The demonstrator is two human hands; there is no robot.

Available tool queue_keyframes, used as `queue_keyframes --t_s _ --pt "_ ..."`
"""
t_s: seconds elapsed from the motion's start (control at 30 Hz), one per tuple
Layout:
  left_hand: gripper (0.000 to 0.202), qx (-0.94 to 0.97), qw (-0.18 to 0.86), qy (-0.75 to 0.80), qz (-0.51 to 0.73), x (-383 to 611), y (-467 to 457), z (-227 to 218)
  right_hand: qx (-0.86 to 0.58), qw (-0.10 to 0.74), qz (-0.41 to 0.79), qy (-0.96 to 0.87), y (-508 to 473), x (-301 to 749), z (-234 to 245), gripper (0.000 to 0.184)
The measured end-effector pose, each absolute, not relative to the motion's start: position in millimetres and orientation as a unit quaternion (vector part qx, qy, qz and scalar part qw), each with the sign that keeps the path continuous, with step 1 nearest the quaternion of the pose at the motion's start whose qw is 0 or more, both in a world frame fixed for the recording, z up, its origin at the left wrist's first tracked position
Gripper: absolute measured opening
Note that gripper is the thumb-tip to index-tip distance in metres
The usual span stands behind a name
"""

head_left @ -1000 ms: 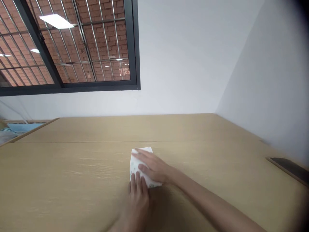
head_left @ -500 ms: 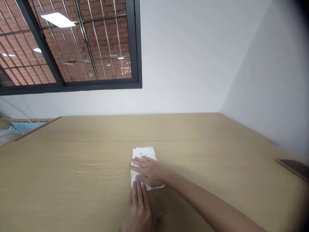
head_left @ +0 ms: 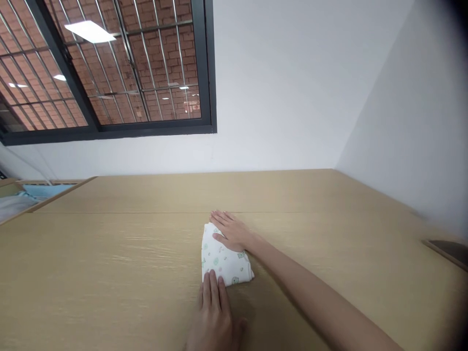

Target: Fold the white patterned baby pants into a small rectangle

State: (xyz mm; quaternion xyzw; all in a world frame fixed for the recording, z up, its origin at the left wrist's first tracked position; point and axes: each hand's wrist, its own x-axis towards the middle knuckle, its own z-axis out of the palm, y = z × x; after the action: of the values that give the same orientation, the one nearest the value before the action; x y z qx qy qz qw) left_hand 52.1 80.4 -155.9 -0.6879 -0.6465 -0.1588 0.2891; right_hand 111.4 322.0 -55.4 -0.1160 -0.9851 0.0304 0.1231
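Note:
A folded white cloth with small green and grey prints lies flat on the wooden surface. Across its far right edge rests my right hand, palm down, fingers stretched out beyond the cloth's far edge. My left hand lies at the near left edge, its fingertips on the cloth and its fingers straight. Neither hand grips the cloth; both press on it from above. The underside of the cloth is hidden.
A seam crosses the wooden surface near the back. Behind stands a white wall with a dark-framed barred window at upper left. A dark recess is at the right; bluish fabric shows at far left.
My right hand has slid away from me over the cloth to its far edge, uncovering more of the print. My left hand stays at the near edge.

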Motion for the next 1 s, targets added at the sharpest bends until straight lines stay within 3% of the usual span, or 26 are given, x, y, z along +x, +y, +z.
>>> queue_keyframes --t_s 0.2,0.37,0.47,0.57,0.63,0.73,0.77,0.9,1.0 --pt "0.052 -0.716 0.301 -0.618 -0.116 40 78 -124 -0.123 0.189 -0.039 -0.973 284 130 -35 0.045" --pt "0.043 -0.77 0.171 -0.609 -0.085 12 80 -85 -0.122 0.147 0.081 -0.978 255 175 -22 0.033" --pt "0.035 -0.783 0.124 -0.602 -0.093 -3 83 -73 -0.121 0.11 0.163 -0.973 245 202 -15 0.042" --pt "0.034 -0.792 0.052 -0.593 -0.138 -12 91 -60 -0.133 0.073 0.212 -0.966 241 220 -13 0.069" --pt "0.028 -0.764 -0.052 -0.62 -0.174 -19 99 -45 -0.153 0.074 0.238 -0.956 242 223 -15 0.065" --pt "0.033 -0.705 -0.198 -0.64 -0.231 -34 111 -24 -0.173 0.116 0.292 -0.933 247 219 -19 0.031" --pt "0.035 -0.697 -0.238 -0.629 -0.249 -40 115 -19 -0.172 0.134 0.314 -0.924 249 216 -20 0.028" --pt "0.046 -0.68 -0.338 -0.572 -0.31 -60 132 -22 -0.187 0.2 0.371 -0.887 260 200 -23 0.031" --pt "0.047 -0.647 -0.309 -0.605 -0.346 -65 150 -35 -0.238 0.232 0.355 -0.874 272 188 -27 0.032"
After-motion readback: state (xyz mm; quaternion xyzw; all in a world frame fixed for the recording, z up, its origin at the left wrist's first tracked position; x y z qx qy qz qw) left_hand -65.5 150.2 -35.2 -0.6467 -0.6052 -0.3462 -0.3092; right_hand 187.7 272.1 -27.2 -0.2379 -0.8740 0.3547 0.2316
